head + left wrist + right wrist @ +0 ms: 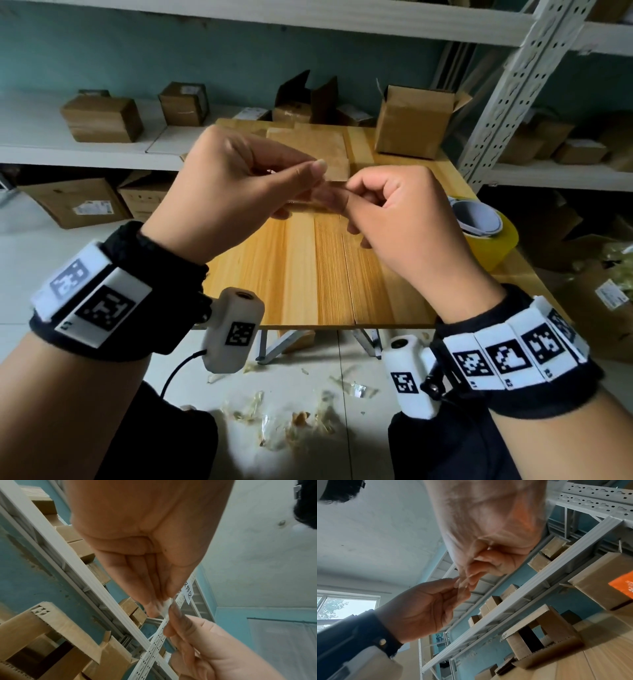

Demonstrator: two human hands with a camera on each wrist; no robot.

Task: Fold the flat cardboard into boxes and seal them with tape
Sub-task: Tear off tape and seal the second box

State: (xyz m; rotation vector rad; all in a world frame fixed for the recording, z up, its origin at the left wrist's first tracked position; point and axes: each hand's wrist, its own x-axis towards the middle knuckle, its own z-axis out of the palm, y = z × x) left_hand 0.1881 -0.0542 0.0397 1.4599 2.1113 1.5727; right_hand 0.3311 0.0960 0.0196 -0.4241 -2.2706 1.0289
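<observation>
Above a small wooden table [308, 267], two bare hands meet at chest height, fingertips together. The left hand [236, 192] has thumb and fingers drawn to a point, pinching a small scrap of clear tape [166, 608]. The right hand [394, 212] is curled, its thumb and forefinger nipping the same scrap from the other side. The left wrist view shows the scrap as a pale, crumpled sliver between the two sets of fingertips.

The step in hand looks like clearing or separating a stuck bit of tape before sealing. To do it well, the person would likely keep one pinch firm while the other peels slowly, so the film does not fold back and stick to itself or to the skin.

Flat cardboard [308, 150] lies on the far part of the table, just beyond the hands, not yet folded. A yellow roll of tape [486, 229] sits at the table's right edge, near the right hand. An open box [411, 126] stands at the far right corner with its flaps up; its inside is hidden from the head view, and in the right wrist view it looks dark, so its contents cannot be told.

Closed cardboard boxes [102, 118] rest on the white shelves [85, 154] behind. Crumpled tape scraps [291, 421] litter the floor below the table.
</observation>
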